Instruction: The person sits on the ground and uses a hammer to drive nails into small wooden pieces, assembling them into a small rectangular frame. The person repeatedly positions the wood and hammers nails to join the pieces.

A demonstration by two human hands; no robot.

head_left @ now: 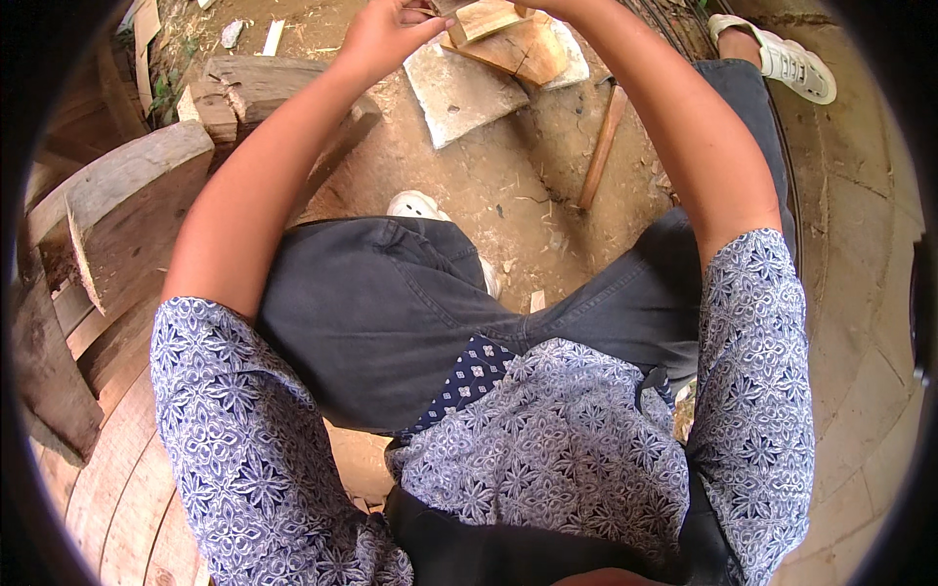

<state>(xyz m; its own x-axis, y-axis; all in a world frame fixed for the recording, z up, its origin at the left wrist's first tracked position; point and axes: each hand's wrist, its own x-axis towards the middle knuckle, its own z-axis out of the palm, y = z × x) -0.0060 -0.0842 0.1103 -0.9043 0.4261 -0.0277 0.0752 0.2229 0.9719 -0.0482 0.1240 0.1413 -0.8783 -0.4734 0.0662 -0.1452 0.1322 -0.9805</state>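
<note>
My left hand (391, 37) is at the top edge, its fingers and thumb closed on the end of a small piece of wood (453, 6). Just right of it is a light wooden block (489, 20), cut off by the edge of the view. Under the block lies an orange-brown wooden piece (528, 54) with a dark crack, set on a pale flat slab (459, 93). My right hand (549, 4) reaches to the same spot from the right. Only its wrist end shows, so its fingers are hidden.
A hammer with a wooden handle (603, 146) lies on the dirt near my right forearm. Rough timber (259, 88) and curved wooden pieces (127, 181) are stacked at the left. Wood shavings and chips dot the ground. A white shoe (796, 68) is at the upper right.
</note>
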